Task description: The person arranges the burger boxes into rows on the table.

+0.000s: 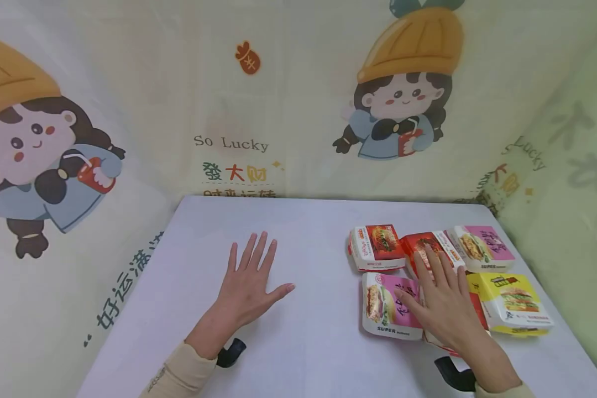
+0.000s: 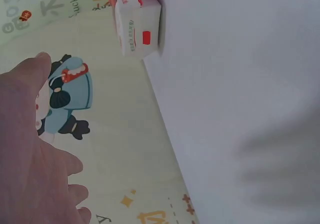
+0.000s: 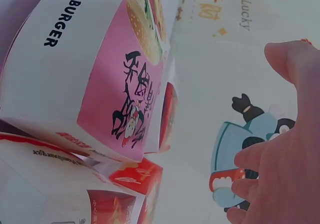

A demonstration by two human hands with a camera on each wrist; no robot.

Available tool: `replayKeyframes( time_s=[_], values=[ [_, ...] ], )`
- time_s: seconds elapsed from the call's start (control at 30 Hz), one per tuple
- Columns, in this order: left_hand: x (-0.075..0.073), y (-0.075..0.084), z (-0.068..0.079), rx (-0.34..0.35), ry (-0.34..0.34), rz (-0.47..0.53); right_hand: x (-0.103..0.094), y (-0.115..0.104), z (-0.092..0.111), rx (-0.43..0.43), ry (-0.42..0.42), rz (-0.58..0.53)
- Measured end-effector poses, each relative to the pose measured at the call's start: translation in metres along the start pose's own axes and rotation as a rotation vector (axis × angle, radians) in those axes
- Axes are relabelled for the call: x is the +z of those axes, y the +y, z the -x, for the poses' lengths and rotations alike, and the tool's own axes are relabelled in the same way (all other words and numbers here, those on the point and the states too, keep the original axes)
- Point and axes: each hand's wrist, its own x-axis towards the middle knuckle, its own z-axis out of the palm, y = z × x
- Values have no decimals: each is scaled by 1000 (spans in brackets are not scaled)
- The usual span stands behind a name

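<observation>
My left hand (image 1: 247, 288) is held over the left part of the white table, fingers straight and thumb spread, with nothing in it. On the right, my right hand (image 1: 446, 309) hovers above a cluster of burger boxes, fingers extended, gripping none. The far row has a red-and-white box (image 1: 379, 247), a red box (image 1: 418, 241) and a pink box (image 1: 487, 246). Nearer stand another pink box (image 1: 390, 307), a yellow box (image 1: 512, 301) and a red-and-white box between them, mostly hidden by the right hand. In the right wrist view, the near pink box (image 3: 117, 84) reads "BURGER".
The boxes stand on a white table (image 1: 308, 354), near its right edge. Behind it hangs a pale cloth (image 1: 308, 99) printed with cartoon figures and lettering, which continues along both sides. A black band (image 1: 231, 354) shows at my left wrist, another (image 1: 453, 376) at my right.
</observation>
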Motion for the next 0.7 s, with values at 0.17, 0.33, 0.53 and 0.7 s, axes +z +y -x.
replayKeyframes(
  time_s=[0.17,0.33,0.53,0.7],
  values=[
    [-1,5,-2,19,8,9,-4,1,4,11,-11,-13],
    [-1,10,-4,25,-8,24,-6,0,6,34,-46,-14],
    [1,17,-6,35,-42,46,-7,1,10,56,-76,-13],
    [4,22,-7,46,-44,58,-5,2,14,39,-73,-19]
  ],
)
